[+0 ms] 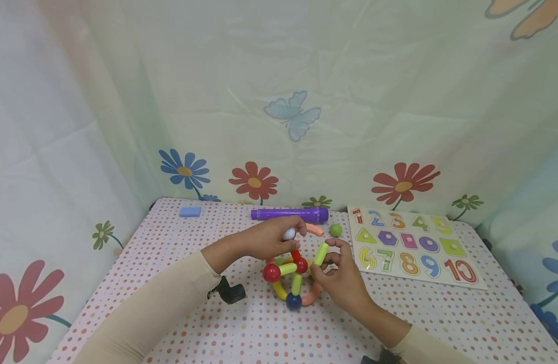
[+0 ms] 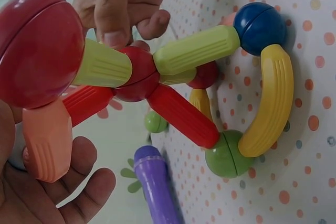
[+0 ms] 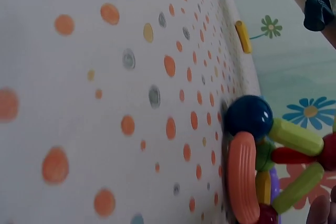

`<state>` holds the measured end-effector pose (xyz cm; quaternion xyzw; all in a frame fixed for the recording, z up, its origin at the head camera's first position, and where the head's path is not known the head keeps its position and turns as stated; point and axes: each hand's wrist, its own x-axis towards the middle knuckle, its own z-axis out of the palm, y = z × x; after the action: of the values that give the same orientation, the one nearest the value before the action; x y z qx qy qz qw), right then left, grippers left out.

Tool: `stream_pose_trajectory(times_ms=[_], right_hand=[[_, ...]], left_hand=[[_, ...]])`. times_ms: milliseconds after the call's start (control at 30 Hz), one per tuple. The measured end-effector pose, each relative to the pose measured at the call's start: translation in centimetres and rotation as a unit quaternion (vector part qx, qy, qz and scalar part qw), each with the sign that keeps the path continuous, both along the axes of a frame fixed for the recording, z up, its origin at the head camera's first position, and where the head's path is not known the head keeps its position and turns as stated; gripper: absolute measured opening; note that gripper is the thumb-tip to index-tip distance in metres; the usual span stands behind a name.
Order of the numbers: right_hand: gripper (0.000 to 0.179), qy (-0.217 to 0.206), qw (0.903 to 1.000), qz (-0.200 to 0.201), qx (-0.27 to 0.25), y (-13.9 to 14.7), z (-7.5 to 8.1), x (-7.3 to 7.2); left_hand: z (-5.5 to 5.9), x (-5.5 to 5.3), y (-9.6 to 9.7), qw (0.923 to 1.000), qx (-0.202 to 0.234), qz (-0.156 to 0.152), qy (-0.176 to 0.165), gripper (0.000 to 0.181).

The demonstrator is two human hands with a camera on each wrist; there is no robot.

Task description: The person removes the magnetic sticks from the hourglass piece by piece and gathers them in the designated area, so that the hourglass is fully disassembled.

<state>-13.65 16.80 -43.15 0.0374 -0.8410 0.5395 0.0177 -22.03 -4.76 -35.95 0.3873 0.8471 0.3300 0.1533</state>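
Note:
Magnetic sticks and balls form a frame on the table: a central red ball point(image 1: 299, 265), a larger red ball point(image 1: 271, 272), a blue ball point(image 2: 260, 28), a green ball point(image 2: 228, 153) and a curved yellow stick point(image 2: 269, 100). Above its centre my left hand point(image 1: 274, 238) grips a white ball point(image 1: 289, 233) near an upright red stick point(image 1: 296, 254). A curved salmon stick point(image 2: 48, 142) hangs from the large red ball beside that hand. On the frame's right, my right hand point(image 1: 342, 275) pinches a straight yellow-green stick point(image 1: 321, 254). Its fingertips point(image 3: 318, 211) barely enter the right wrist view.
Behind the frame lie a purple tube point(image 1: 290, 215), a loose salmon stick point(image 1: 315, 230) and a loose green ball point(image 1: 335, 230). A number and shape puzzle board point(image 1: 417, 245) is at the right. At the back left lies a blue block point(image 1: 189, 212). A printed curtain point(image 1: 215, 101) stands behind the table.

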Motion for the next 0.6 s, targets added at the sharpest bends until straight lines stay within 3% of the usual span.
stream_pose_trajectory(times_ms=[133, 233, 400, 600], right_hand=[[0.07, -0.006, 0.9998, -0.001, 0.02, 1.4, 0.3, -0.1], [0.068, 0.021, 0.9974, 0.009, 0.069, 2.8, 0.3, -0.1], [0.064, 0.072, 0.9856, 0.038, 0.148, 5.1, 0.1, 0.0], [0.064, 0.071, 0.9747, 0.08, 0.196, 7.7, 0.1, 0.3]], left_hand=[[-0.1, 0.0, 0.0, 1.0, -0.001, 0.0, 0.0, 0.025], [-0.1, 0.0, -0.1, 1.0, -0.001, -0.001, 0.001, 0.029], [0.0, 0.1, -0.1, 1.0, 0.001, -0.004, 0.003, 0.04], [0.1, 0.1, -0.2, 0.9999, 0.007, -0.004, -0.008, 0.051]])
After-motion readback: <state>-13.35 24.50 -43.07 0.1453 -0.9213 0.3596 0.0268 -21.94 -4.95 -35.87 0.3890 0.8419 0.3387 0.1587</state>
